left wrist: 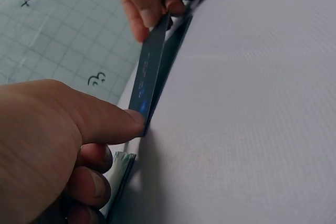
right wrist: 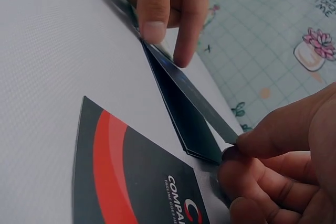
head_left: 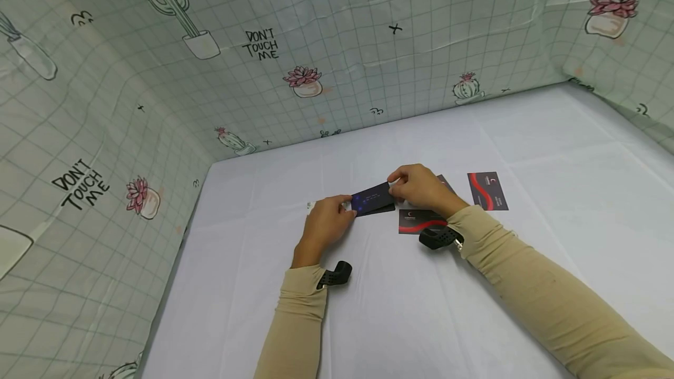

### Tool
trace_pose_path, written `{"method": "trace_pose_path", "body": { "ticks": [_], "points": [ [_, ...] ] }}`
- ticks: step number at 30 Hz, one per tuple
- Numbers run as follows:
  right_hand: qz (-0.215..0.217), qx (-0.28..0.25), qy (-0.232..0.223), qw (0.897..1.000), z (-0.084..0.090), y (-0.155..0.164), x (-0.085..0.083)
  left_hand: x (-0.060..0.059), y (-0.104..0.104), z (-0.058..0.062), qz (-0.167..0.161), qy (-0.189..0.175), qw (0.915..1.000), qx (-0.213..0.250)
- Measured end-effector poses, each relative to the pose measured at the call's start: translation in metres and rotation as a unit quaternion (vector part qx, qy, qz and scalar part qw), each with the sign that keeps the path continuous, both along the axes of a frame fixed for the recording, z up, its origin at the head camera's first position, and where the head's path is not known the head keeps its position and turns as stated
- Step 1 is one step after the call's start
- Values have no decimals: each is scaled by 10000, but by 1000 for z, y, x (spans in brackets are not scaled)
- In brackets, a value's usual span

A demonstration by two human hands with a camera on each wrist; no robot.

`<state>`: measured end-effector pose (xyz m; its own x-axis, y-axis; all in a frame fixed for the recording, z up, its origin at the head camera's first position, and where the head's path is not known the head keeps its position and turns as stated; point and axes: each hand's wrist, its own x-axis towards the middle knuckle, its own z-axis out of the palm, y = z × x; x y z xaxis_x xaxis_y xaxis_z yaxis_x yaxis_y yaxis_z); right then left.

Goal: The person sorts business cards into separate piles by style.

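Note:
A dark business card (head_left: 372, 196) with blue spots at its left end is raised at its right end over more dark cards (right wrist: 184, 124) beneath it. My right hand (head_left: 418, 187) pinches the raised right end between thumb and fingers. At the left end, my left hand (head_left: 327, 221) holds the card with its thumb (left wrist: 113, 121) on the near edge and a finger at the far edge. Under the left hand's curled lower fingers lies a small stack of pale-green-topped cards (left wrist: 119, 174), mostly hidden in the head view.
Dark cards with a red wave lie on the white tablecloth (head_left: 379, 309): one below my right wrist (head_left: 413, 222), one farther right (head_left: 488, 190), and one partly hidden behind the right hand (head_left: 445, 182). A cactus-print cloth (head_left: 342, 34) hangs behind and at both sides.

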<state>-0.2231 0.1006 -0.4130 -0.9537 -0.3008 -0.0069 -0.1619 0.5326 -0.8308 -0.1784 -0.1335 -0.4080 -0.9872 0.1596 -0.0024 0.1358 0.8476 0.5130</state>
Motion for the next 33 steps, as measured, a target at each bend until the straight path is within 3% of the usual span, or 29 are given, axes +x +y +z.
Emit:
{"method": "trace_pose_path", "body": {
  "ticks": [7,18,33],
  "points": [
    [-35,226,145,9996,1,-1,1,1,2,2,-4,93,9990,-446],
    [-136,552,375,9977,-1,-3,-1,2,2,4,-93,153,9979,-617],
    [-294,680,271,9969,1,-4,2,3,5,4,-88,206,9957,-896]
  ]
}}
